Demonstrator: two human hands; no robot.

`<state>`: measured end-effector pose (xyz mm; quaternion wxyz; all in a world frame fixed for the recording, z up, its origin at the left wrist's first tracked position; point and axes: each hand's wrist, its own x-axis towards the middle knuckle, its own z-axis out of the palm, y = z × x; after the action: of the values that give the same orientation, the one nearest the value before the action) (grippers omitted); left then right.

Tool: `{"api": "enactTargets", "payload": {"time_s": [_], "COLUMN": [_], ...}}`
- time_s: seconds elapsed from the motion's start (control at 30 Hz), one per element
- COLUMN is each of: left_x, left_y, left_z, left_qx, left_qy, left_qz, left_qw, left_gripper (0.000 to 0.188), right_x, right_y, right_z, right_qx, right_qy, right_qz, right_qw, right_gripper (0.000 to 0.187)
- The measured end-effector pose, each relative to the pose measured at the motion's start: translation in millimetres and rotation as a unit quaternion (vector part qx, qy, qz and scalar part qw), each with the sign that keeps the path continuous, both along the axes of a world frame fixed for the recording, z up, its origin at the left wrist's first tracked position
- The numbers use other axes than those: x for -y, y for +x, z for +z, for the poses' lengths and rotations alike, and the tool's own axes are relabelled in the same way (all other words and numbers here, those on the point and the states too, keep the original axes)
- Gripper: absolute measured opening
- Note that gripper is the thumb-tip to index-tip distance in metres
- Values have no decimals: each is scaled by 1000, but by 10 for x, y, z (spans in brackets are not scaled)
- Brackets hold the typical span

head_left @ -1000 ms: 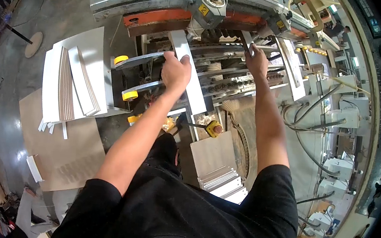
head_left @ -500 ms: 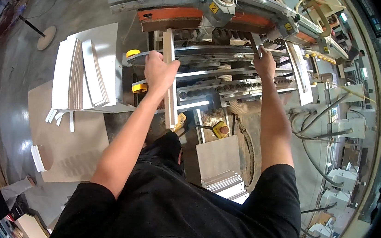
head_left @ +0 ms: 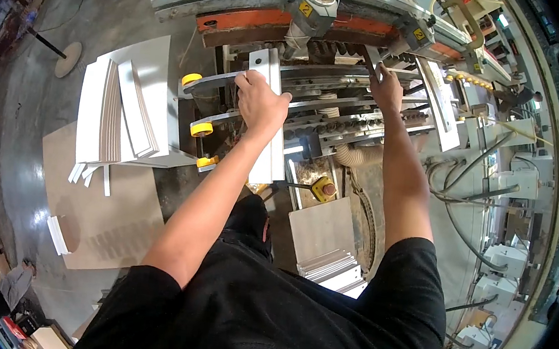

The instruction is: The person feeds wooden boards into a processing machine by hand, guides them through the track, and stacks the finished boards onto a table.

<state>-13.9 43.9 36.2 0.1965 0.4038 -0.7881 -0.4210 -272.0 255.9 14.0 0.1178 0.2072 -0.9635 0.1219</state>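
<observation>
My left hand (head_left: 261, 106) grips a long narrow white board (head_left: 264, 163) from above, its thumb spread toward the right edge. The board's broad face is up, with a dark hole near its far end, and it lies across the metal rails (head_left: 335, 102) of a machine. My right hand (head_left: 387, 92) is closed at the near end of a narrow dark bar (head_left: 371, 59) by the machine's far side; its fingertips are partly hidden. Right of that hand, another white strip (head_left: 439, 109) with holes rests across the rails.
Yellow rollers (head_left: 201, 129) cap the rail ends at left. Beyond them, white boards (head_left: 105, 112) are stacked. An orange-and-metal beam (head_left: 247, 25) with clamp heads spans the far side. A yellow box with a red button (head_left: 323, 189) and a second board stack (head_left: 327, 268) sit nearer.
The white board has moved right with my left hand and turned from its narrow edge to its broad face. My right hand has barely moved.
</observation>
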Motion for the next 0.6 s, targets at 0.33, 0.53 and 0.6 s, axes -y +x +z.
{"api": "enactTargets", "payload": {"time_s": [0.33, 0.53, 0.6], "left_x": [126, 75, 76], "left_y": [115, -39, -71], "left_z": [-76, -90, 5], "left_qx": [32, -8, 8], "left_qy": [-48, -81, -70], "left_qz": [-77, -78, -90], "left_qw": [995, 994, 993], "left_gripper": [59, 54, 55], "right_x": [32, -15, -12], "right_y": [-43, -4, -2], "right_z": [12, -49, -23], "right_qx": [1, -10, -21], "right_qy": [-10, -7, -12], "right_qz": [2, -1, 19], "right_qw": [1000, 1000, 1000], "right_gripper": [46, 46, 47]}}
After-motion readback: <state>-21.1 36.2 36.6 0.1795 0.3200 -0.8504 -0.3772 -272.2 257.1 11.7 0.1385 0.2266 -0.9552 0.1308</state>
